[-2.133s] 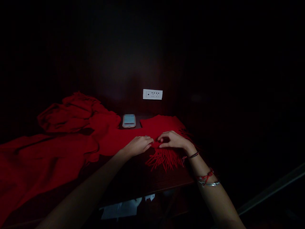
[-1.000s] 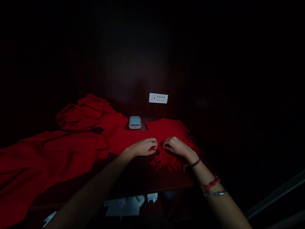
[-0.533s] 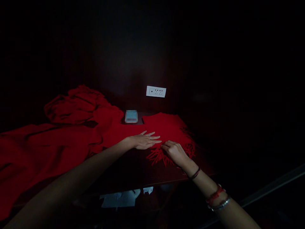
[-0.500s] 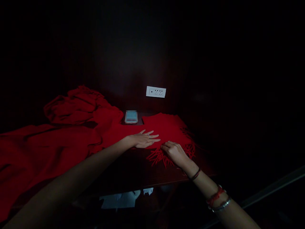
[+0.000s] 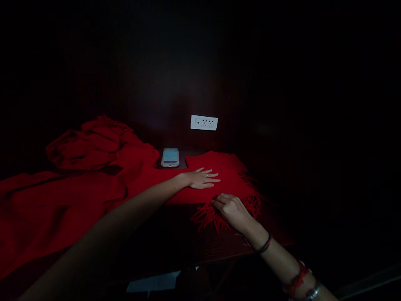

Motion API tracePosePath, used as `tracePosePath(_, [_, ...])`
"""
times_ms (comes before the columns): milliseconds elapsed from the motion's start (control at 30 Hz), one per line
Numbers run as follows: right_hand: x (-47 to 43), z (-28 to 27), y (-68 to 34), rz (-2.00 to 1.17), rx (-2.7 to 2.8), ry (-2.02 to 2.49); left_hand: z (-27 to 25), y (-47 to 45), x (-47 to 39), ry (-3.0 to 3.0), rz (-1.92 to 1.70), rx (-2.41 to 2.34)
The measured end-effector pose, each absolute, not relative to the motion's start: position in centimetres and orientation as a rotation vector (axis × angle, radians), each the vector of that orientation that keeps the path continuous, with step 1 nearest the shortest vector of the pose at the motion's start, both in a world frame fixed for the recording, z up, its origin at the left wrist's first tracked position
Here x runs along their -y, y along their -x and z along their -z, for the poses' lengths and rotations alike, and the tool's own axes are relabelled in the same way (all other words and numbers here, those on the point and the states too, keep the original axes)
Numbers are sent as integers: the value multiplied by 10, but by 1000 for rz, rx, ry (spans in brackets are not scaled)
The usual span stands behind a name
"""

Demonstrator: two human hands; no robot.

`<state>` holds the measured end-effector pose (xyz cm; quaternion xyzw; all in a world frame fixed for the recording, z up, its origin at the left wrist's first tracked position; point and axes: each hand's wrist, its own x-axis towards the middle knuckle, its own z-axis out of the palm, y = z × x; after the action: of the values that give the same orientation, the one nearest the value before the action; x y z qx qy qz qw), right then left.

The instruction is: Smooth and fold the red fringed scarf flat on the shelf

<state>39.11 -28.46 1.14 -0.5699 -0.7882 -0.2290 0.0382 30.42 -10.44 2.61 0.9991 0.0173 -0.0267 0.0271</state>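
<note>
Left hand (image 5: 202, 179) lies spread flat on fringed red cloth (image 5: 224, 165).

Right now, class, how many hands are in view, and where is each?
2: the left hand, spread on the red scarf, and the right hand, curled at its near fringe. More could be hidden in the dark.

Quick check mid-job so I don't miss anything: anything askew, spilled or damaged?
No spill or damage shows. The red cloth lies bunched at the left, odd beside its flat part under the left hand. Deep shadow hides much else.
</note>
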Motion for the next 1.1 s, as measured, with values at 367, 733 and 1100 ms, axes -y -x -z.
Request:
tracePosePath(367, [285,-7,-395,654,2391,1708,-24,-317,49,-3107,-54,-499])
tracePosePath(733, [285,-11,-419,335,2103,1671,-22,-234,127,-3083,-348,-243])
tracePosePath(1100, [287,-11,-428,310,1863,1627,-10,-183,141,-2937,3,-456])
